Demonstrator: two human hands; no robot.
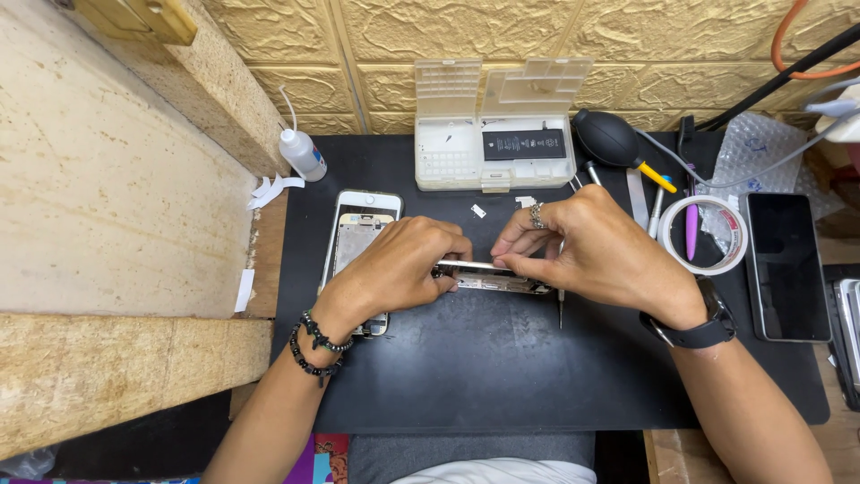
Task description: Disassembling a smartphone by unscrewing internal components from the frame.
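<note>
Left hand (403, 264) and right hand (587, 246), 2 pinching grips, clasp opposite ends of the phone frame (493, 278) above the black mat (484, 367).

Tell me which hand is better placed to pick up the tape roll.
The right hand. The tape roll lies just beyond its wrist on the mat, while the left hand sits on the far side of the phone frame that both hands pinch.
</note>
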